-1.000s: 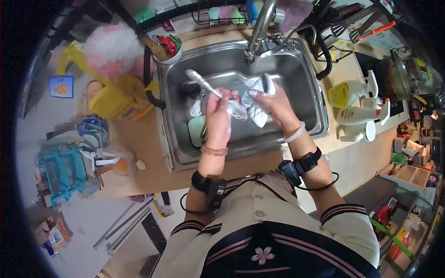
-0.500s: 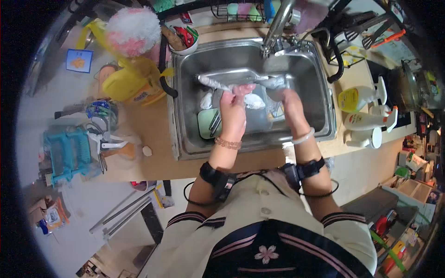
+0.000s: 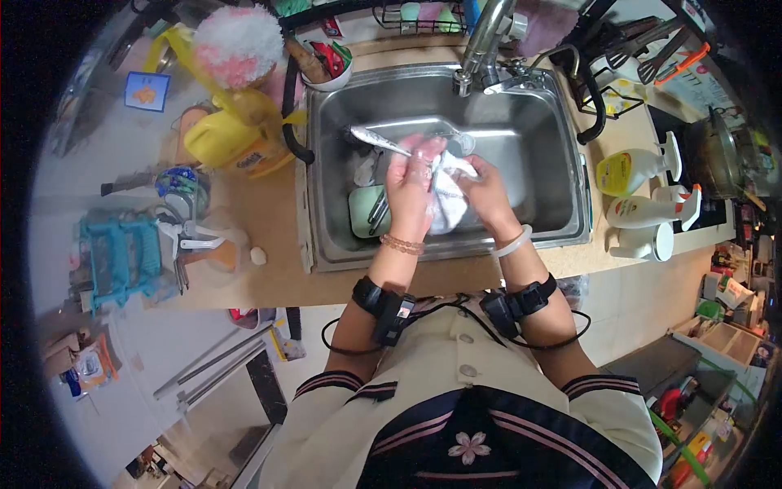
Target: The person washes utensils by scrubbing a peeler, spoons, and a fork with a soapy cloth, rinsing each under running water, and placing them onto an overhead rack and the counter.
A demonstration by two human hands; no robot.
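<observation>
Over the sink [image 3: 533, 183], my left hand [image 3: 410, 191] is closed around a metal utensil [image 3: 379, 142], its long silver handle sticking out to the upper left. A round shiny end, like a spoon's bowl [image 3: 464, 143], shows beyond my fingers. White suds cover the left fingers. My right hand [image 3: 489, 196] pinches a bunched white cloth [image 3: 448, 198] that hangs between both hands, close against the left palm. Below the left hand, a pale green container [image 3: 363, 213] lies in the sink, with dark slender utensils [image 3: 378, 210] in it.
The faucet [image 3: 464, 80] rises at the sink's back edge. Spray bottles [image 3: 639, 171] stand on the right counter. A yellow jug [image 3: 232, 138] and a blue rack [image 3: 122, 261] are at left. A white bowl [image 3: 332, 79] with packets sits behind the sink.
My right hand has moved left toward my left hand, and the white cloth is now up between them. The left hand keeps the utensil in nearly the same place.
</observation>
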